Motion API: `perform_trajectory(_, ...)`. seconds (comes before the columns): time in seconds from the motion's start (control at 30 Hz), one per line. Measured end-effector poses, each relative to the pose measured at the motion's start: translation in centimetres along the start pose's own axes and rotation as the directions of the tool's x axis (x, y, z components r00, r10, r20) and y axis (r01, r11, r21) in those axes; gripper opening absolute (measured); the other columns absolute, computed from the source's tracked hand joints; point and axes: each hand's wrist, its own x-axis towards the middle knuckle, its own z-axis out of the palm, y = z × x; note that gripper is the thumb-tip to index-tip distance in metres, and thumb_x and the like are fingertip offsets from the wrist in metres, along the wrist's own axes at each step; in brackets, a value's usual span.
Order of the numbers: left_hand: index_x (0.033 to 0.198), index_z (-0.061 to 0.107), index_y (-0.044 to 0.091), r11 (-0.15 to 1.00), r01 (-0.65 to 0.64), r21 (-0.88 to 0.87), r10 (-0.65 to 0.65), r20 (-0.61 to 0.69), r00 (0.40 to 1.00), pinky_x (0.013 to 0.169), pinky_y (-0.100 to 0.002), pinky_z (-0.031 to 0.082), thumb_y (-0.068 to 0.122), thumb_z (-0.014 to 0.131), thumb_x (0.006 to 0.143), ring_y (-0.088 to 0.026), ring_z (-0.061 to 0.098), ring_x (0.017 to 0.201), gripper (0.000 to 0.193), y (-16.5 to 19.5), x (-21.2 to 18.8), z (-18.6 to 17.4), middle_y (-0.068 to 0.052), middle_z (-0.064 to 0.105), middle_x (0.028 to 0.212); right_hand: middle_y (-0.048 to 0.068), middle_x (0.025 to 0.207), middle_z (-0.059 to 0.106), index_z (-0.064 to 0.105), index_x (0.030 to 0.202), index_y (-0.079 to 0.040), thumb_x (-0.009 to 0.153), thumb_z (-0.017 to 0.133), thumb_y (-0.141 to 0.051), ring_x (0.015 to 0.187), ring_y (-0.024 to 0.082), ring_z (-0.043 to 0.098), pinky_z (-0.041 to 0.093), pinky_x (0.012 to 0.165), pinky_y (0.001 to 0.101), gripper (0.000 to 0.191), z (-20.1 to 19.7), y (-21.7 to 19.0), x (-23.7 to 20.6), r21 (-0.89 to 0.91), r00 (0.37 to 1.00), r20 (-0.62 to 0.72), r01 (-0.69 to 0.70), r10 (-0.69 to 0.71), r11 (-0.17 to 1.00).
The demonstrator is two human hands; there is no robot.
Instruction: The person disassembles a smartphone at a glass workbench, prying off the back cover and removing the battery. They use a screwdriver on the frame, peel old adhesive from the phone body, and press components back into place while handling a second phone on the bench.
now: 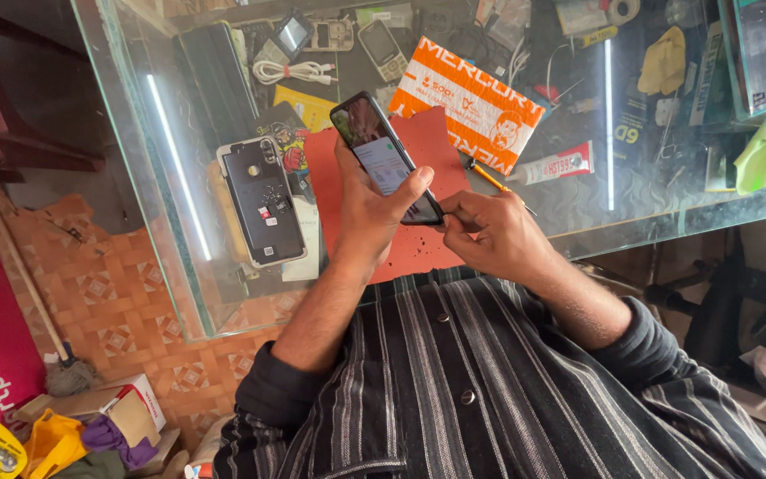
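Left hand [374, 208] wrapped round the phone [383, 155], gripping it by the long edges, screen lit and tilted above the red mat [427, 146] near the glass table's [135, 177] front edge. Right hand [489, 232] pinched narrow at the phone's lower corner; what it held, I couldn't tell. Slim, dark, glossy: probably light, stiff, slippery, with fragile glass. Edges looked safest.
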Motion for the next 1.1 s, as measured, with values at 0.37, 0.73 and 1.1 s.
perform_trajectory(0.37, 0.154, 0.019, 0.005, 0.988, -0.081, 0.132, 0.077, 0.032, 0.997, 0.093, -0.033, 0.057, 0.009, 0.083, 0.086, -0.015, 0.058, 0.113, 0.094, 0.0, -0.3, 0.5, -0.01, 0.05, 0.129, 0.007, 0.071, 0.069, 0.069, 0.103, 0.003, 0.094, 0.066, 0.0, 0.061, 0.009, 0.068, 0.06, 0.06, 0.027, 0.011, 1.1, 0.5, -0.8, -0.032, 0.992, -0.121, 0.035, -0.039, 0.999)
perform_trajectory(0.73, 0.155, 0.019, 0.004, 0.98, -0.165, 0.112, 0.158, 0.066, 0.985, 0.096, -0.032, 0.057, 0.007, 0.08, 0.092, -0.016, 0.06, 0.113, 0.088, -0.6, -0.9, 0.4, -0.01, 0.05, 0.131, 0.014, 0.098, 0.078, 0.066, 0.115, 0.004, 0.089, 0.067, 0.003, 0.098, 0.021, 0.078, 0.064, 0.086, 0.0313, 0.026, 0.6, -0.6, 0.1, -0.011, 0.981, -0.178, 0.072, -0.073, 0.997)
perform_trajectory(1.1, 0.161, 0.011, 0.005, 0.957, -0.228, 0.178, 0.209, 0.119, 0.971, 0.096, -0.032, 0.059, 0.003, 0.078, 0.089, -0.016, 0.061, 0.116, 0.098, -0.5, -1.3, 0.4, -0.01, 0.052, 0.134, 0.012, 0.089, 0.077, 0.068, 0.109, 0.004, 0.091, 0.067, 0.003, 0.088, 0.016, 0.079, 0.064, 0.076, 0.0284, 0.018, 1.1, -0.3, 0.7, -0.025, 0.976, -0.197, 0.093, -0.096, 0.995)
